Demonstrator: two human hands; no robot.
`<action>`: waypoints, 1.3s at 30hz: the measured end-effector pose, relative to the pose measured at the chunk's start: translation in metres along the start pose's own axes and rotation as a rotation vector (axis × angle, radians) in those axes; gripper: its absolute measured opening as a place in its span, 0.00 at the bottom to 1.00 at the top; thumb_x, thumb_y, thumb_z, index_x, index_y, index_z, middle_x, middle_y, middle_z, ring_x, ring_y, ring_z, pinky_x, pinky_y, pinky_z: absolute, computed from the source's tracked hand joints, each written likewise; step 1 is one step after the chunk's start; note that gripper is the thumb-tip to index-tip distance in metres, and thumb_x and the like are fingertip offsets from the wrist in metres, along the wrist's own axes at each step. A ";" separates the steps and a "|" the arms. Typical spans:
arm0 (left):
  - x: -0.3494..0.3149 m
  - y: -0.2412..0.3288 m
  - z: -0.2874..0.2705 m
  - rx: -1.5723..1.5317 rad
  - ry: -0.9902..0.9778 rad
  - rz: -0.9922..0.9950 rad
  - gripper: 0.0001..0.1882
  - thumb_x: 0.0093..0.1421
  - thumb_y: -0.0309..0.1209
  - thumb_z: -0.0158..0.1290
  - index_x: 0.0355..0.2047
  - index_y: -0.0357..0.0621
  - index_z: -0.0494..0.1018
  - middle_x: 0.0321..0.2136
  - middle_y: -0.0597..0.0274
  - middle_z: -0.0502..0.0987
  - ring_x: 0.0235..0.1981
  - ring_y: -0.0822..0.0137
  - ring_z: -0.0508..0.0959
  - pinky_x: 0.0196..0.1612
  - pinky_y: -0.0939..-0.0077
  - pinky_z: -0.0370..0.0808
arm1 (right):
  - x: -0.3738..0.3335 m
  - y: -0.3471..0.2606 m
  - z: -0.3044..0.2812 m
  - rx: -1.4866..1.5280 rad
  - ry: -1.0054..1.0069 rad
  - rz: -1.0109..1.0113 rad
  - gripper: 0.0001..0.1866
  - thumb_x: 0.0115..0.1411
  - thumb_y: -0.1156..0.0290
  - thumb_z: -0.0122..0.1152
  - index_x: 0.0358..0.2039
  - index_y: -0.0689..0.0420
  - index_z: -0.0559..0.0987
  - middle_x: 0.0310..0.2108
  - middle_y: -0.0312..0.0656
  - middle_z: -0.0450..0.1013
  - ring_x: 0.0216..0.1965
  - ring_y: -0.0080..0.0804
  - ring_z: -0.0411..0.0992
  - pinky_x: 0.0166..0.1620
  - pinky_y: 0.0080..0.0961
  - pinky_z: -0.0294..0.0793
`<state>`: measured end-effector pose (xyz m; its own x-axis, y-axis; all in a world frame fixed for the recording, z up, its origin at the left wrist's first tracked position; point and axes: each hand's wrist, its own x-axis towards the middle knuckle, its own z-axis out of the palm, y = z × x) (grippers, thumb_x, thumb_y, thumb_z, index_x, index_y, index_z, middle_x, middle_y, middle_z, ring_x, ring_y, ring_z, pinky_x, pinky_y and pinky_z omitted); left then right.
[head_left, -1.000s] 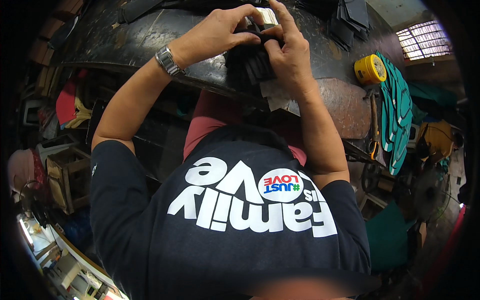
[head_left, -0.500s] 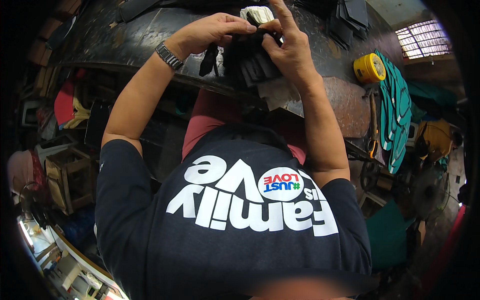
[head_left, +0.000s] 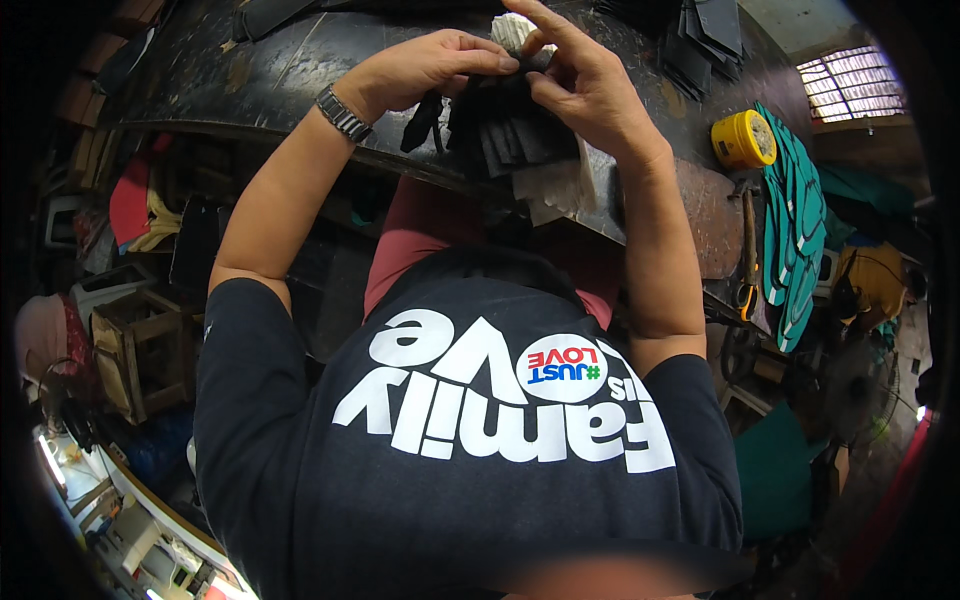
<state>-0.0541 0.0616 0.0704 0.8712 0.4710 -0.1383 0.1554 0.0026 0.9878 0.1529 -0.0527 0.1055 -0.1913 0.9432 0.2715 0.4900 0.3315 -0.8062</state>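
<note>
Over the dark worktable (head_left: 270, 85), both my hands are at a bunch of black cloth pieces (head_left: 505, 140). My left hand (head_left: 455, 65), with a metal watch on its wrist, pinches the cloth's upper edge between thumb and fingertips. Just to its right, my right hand (head_left: 590, 90) has its thumb and a bent finger closing around the same black edge, another finger stretched up and away. The exact grip is hard to see, black on black. A black strip (head_left: 422, 122) hangs beneath the left hand. Behind the fingers shows a white ribbed bundle (head_left: 512, 32).
Pale sheets (head_left: 555, 188) overhang the table's near edge. To the right stand a yellow bucket (head_left: 744, 139), orange-handled scissors (head_left: 746, 295) and a row of teal cut pieces (head_left: 795, 230). Black flat pieces (head_left: 705, 40) lie at the far right. A wooden stool (head_left: 140, 355) is at lower left.
My right hand has shifted slightly right and its raised finger leans more to the left. The left hand has edged right, still pinching the cloth. More of the pale sheets shows.
</note>
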 end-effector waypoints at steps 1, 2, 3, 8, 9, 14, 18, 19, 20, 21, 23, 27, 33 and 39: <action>-0.001 -0.001 0.000 -0.026 -0.006 0.017 0.15 0.70 0.42 0.56 0.47 0.48 0.81 0.31 0.82 0.72 0.27 0.90 0.63 0.26 0.91 0.56 | 0.000 0.000 -0.001 0.005 -0.025 -0.030 0.44 0.54 0.89 0.54 0.72 0.46 0.64 0.34 0.35 0.70 0.30 0.20 0.67 0.36 0.19 0.71; -0.001 -0.002 0.001 -0.046 -0.013 0.031 0.15 0.70 0.42 0.56 0.48 0.48 0.81 0.31 0.82 0.73 0.28 0.90 0.64 0.27 0.92 0.57 | 0.000 0.001 -0.002 -0.009 -0.046 -0.074 0.46 0.52 0.90 0.54 0.72 0.46 0.64 0.35 0.36 0.70 0.31 0.21 0.67 0.37 0.19 0.72; -0.002 -0.003 0.002 -0.067 -0.021 0.059 0.15 0.70 0.42 0.56 0.48 0.48 0.81 0.32 0.82 0.73 0.29 0.90 0.65 0.27 0.92 0.57 | 0.001 0.002 -0.003 -0.023 -0.067 -0.119 0.47 0.51 0.92 0.54 0.72 0.46 0.64 0.37 0.36 0.70 0.32 0.23 0.68 0.37 0.20 0.72; 0.000 -0.004 0.006 -0.113 0.036 0.044 0.14 0.70 0.43 0.55 0.46 0.48 0.82 0.30 0.82 0.75 0.26 0.88 0.64 0.27 0.90 0.58 | 0.003 0.015 0.004 -0.166 0.031 -0.392 0.33 0.57 0.82 0.61 0.64 0.47 0.73 0.42 0.40 0.74 0.36 0.33 0.75 0.41 0.27 0.77; 0.000 -0.004 0.005 -0.128 0.012 0.070 0.14 0.70 0.43 0.55 0.44 0.49 0.82 0.30 0.82 0.75 0.25 0.88 0.64 0.27 0.90 0.59 | 0.003 0.017 0.003 -0.240 0.027 -0.412 0.27 0.59 0.80 0.64 0.59 0.50 0.78 0.46 0.42 0.76 0.40 0.33 0.77 0.43 0.27 0.79; 0.000 -0.007 0.000 -0.255 -0.022 0.039 0.13 0.70 0.43 0.56 0.42 0.49 0.82 0.23 0.83 0.71 0.18 0.87 0.58 0.23 0.90 0.54 | -0.002 0.023 0.003 -0.304 -0.064 -0.472 0.26 0.55 0.90 0.61 0.49 0.48 0.86 0.55 0.39 0.73 0.47 0.34 0.77 0.52 0.26 0.77; 0.002 -0.007 0.000 -0.269 -0.027 0.038 0.14 0.69 0.44 0.56 0.43 0.48 0.82 0.24 0.82 0.71 0.19 0.88 0.59 0.22 0.90 0.53 | -0.006 0.027 0.009 -0.205 -0.004 -0.394 0.22 0.56 0.91 0.60 0.46 0.53 0.87 0.54 0.41 0.73 0.48 0.33 0.77 0.53 0.26 0.76; 0.001 -0.007 0.002 -0.279 -0.045 0.059 0.14 0.69 0.44 0.56 0.43 0.48 0.82 0.24 0.82 0.72 0.20 0.88 0.60 0.22 0.90 0.54 | -0.005 0.029 0.010 -0.127 -0.006 -0.390 0.21 0.56 0.90 0.61 0.47 0.55 0.86 0.54 0.42 0.74 0.48 0.33 0.77 0.54 0.26 0.76; 0.000 -0.006 0.004 -0.278 -0.047 0.068 0.14 0.69 0.44 0.56 0.44 0.47 0.82 0.25 0.81 0.72 0.20 0.88 0.60 0.22 0.91 0.54 | -0.004 0.031 0.010 0.003 0.053 -0.376 0.19 0.58 0.88 0.61 0.47 0.57 0.86 0.53 0.43 0.75 0.48 0.32 0.77 0.53 0.27 0.77; -0.001 -0.006 0.007 -0.271 -0.029 0.064 0.15 0.69 0.44 0.56 0.44 0.47 0.82 0.25 0.81 0.73 0.21 0.88 0.61 0.23 0.91 0.54 | -0.003 0.033 0.010 0.148 0.108 -0.375 0.16 0.59 0.86 0.62 0.47 0.59 0.85 0.52 0.44 0.76 0.48 0.32 0.78 0.53 0.27 0.78; -0.002 -0.006 0.014 -0.189 0.035 0.056 0.16 0.70 0.43 0.55 0.47 0.46 0.81 0.28 0.79 0.74 0.22 0.89 0.61 0.23 0.92 0.55 | -0.005 0.036 0.011 0.671 0.148 -0.141 0.12 0.69 0.75 0.59 0.49 0.66 0.81 0.47 0.48 0.80 0.49 0.36 0.80 0.56 0.30 0.78; -0.006 -0.008 0.025 -0.144 0.123 0.110 0.17 0.70 0.43 0.56 0.50 0.44 0.80 0.33 0.76 0.79 0.24 0.89 0.63 0.24 0.92 0.57 | -0.007 0.040 0.010 0.984 0.193 0.034 0.16 0.75 0.64 0.52 0.46 0.64 0.79 0.43 0.51 0.81 0.50 0.42 0.80 0.57 0.37 0.78; -0.022 -0.031 0.038 0.092 0.356 0.280 0.12 0.65 0.33 0.63 0.45 0.39 0.82 0.35 0.70 0.83 0.32 0.84 0.74 0.36 0.88 0.70 | -0.010 0.038 0.012 1.104 0.238 -0.040 0.14 0.75 0.63 0.51 0.39 0.59 0.78 0.23 0.35 0.69 0.31 0.30 0.74 0.52 0.43 0.78; -0.040 -0.068 0.036 0.084 0.524 0.240 0.09 0.64 0.30 0.63 0.39 0.37 0.83 0.34 0.65 0.85 0.37 0.78 0.81 0.44 0.81 0.77 | -0.023 0.043 0.019 1.151 0.345 0.051 0.13 0.75 0.63 0.53 0.37 0.58 0.77 0.16 0.28 0.55 0.19 0.20 0.52 0.31 0.26 0.64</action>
<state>-0.0825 0.0108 0.0063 0.5436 0.8233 0.1632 0.0370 -0.2178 0.9753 0.1622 -0.0603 0.0546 0.1305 0.9689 0.2105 -0.5902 0.2465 -0.7687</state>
